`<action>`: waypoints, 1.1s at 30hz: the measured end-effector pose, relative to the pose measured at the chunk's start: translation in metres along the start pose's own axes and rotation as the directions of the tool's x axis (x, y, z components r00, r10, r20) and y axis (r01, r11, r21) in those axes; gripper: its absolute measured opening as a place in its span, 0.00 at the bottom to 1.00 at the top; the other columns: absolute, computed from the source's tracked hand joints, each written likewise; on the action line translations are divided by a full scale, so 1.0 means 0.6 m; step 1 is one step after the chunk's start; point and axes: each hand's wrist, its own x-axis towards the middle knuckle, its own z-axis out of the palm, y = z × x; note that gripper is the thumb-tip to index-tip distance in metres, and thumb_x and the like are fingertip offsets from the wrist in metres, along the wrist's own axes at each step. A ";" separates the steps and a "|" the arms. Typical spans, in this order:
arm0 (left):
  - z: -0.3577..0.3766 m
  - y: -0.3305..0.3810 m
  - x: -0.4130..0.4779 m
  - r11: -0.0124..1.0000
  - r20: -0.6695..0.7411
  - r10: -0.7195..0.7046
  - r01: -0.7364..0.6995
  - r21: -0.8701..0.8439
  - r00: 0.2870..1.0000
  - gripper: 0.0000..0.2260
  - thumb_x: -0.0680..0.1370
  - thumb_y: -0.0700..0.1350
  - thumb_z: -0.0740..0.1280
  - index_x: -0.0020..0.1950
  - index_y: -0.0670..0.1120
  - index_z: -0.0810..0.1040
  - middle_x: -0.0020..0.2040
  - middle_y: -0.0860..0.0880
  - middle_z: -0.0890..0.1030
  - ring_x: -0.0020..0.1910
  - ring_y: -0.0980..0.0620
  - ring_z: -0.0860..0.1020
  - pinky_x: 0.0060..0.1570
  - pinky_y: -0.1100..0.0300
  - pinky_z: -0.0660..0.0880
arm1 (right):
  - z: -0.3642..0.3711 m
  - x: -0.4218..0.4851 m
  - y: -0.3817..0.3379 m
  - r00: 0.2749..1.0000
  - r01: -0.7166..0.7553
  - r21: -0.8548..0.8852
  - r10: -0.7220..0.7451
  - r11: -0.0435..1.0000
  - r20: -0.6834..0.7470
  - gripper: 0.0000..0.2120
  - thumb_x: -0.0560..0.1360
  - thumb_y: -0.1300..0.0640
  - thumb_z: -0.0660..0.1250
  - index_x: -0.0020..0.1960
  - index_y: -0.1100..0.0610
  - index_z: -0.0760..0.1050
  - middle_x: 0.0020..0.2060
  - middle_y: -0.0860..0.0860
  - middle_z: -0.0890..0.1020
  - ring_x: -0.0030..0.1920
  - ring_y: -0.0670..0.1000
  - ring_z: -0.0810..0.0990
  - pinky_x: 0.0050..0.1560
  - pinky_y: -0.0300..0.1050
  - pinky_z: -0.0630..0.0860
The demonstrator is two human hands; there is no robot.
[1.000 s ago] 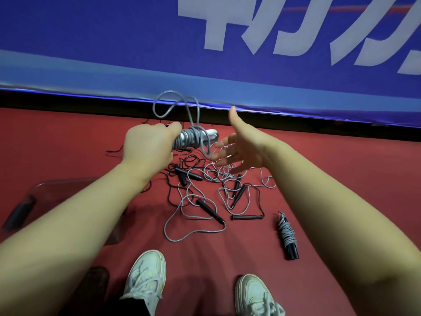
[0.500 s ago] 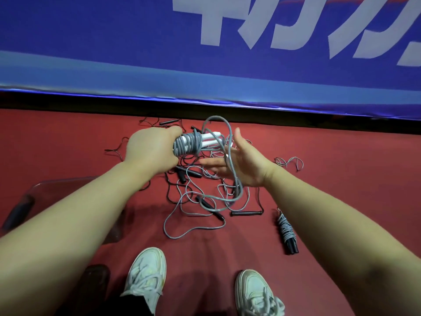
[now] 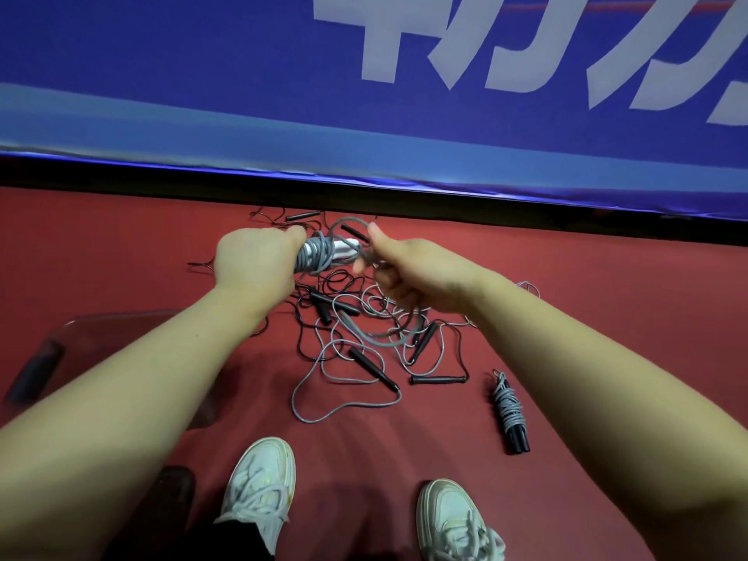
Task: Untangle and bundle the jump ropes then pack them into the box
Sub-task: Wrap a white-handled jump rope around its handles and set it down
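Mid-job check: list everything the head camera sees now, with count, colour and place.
half-wound bundle: one, grey rope on white handles, between both hands
tangled ropes: several, grey and black, floor centre
finished bundle: one, grey rope, black handles, floor right
box: one, clear, floor left
banner: one, blue with white lettering, behind
floor: one, red, underfoot
shoes: two, white, bottom
left hand: one, grips half-wound bundle
right hand: one, holds its loose rope

We are holding a wound rope (image 3: 319, 253) between our left hand (image 3: 255, 261) and right hand (image 3: 411, 273) above the tangle (image 3: 356, 358) on the floor (image 3: 615, 317). A bundle (image 3: 509, 410) is lying right of it, the box (image 3: 109, 319) left.
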 end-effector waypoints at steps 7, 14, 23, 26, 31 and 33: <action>0.007 -0.020 0.012 0.810 0.261 -0.223 0.328 -0.486 0.939 0.11 0.66 0.43 0.71 0.44 0.48 0.73 0.33 0.50 0.73 0.38 0.43 0.74 0.35 0.58 0.67 | 0.065 -0.033 0.002 0.933 0.042 -0.873 -0.332 0.487 -0.141 0.20 0.82 0.46 0.45 0.50 0.57 0.70 0.43 0.54 0.78 0.46 0.57 0.75 0.41 0.46 0.67; -0.004 -0.003 0.009 0.104 0.465 -0.025 0.465 -0.879 0.885 0.13 0.66 0.30 0.65 0.37 0.47 0.68 0.26 0.48 0.70 0.20 0.54 0.65 0.20 0.70 0.57 | 0.008 0.045 0.086 0.986 0.083 -0.137 -0.101 0.987 -0.130 0.15 0.82 0.51 0.53 0.40 0.53 0.72 0.28 0.47 0.65 0.26 0.45 0.61 0.29 0.39 0.59; -0.062 0.012 -0.032 0.360 0.363 0.629 0.156 -0.920 0.687 0.18 0.55 0.35 0.69 0.42 0.47 0.73 0.27 0.52 0.72 0.24 0.55 0.68 0.23 0.66 0.65 | -0.068 0.012 0.081 0.993 0.069 -0.240 -0.043 0.968 0.113 0.09 0.73 0.56 0.70 0.39 0.59 0.72 0.23 0.42 0.73 0.25 0.40 0.69 0.30 0.34 0.66; -0.071 0.054 -0.037 0.770 0.543 0.607 -0.262 -0.582 0.580 0.13 0.62 0.39 0.72 0.40 0.50 0.72 0.32 0.52 0.76 0.30 0.50 0.73 0.29 0.63 0.67 | -0.061 0.009 0.057 0.989 0.024 -0.766 0.097 0.642 0.112 0.16 0.75 0.45 0.66 0.41 0.58 0.77 0.32 0.46 0.77 0.35 0.45 0.73 0.41 0.41 0.72; -0.043 0.096 -0.035 0.955 0.525 0.281 -0.179 -0.237 0.803 0.11 0.67 0.46 0.70 0.44 0.50 0.70 0.36 0.53 0.74 0.36 0.49 0.74 0.35 0.61 0.69 | -0.017 0.018 0.006 0.990 -0.123 -0.911 0.118 0.393 -0.083 0.15 0.80 0.53 0.57 0.46 0.62 0.77 0.33 0.54 0.76 0.30 0.52 0.72 0.35 0.43 0.70; -0.035 0.079 -0.022 0.949 0.502 0.167 0.001 -0.316 0.848 0.11 0.66 0.46 0.71 0.44 0.49 0.71 0.34 0.52 0.74 0.32 0.51 0.73 0.31 0.63 0.67 | -0.006 0.020 -0.005 0.989 -0.145 -0.885 0.068 0.443 -0.128 0.13 0.78 0.62 0.56 0.53 0.65 0.77 0.42 0.57 0.80 0.35 0.54 0.74 0.37 0.45 0.72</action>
